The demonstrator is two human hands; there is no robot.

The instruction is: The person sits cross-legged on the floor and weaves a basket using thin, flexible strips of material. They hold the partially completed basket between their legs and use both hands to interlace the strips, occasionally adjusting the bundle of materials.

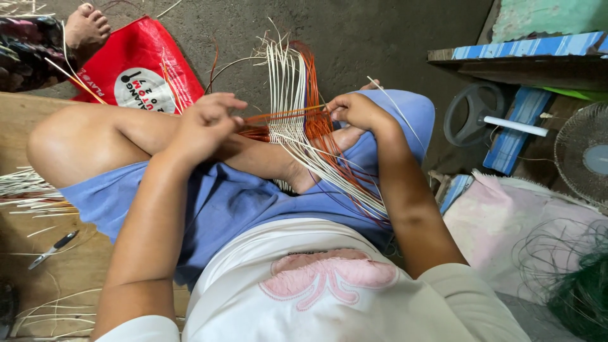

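Observation:
A half-woven mat of white and orange strips lies across my crossed legs, its loose ends fanning toward my lap and up over the floor. My left hand pinches the left end of an orange strip that runs sideways through the weave. The other end of that strip is pinched by my right hand at the mat's right edge. Both hands sit level with each other, the woven band between them.
A red bag lies on the floor behind my knee, another person's foot beside it. Loose white strips and small snips rest on the wooden board at left. A fan, a grey wheel and pink cloth crowd the right.

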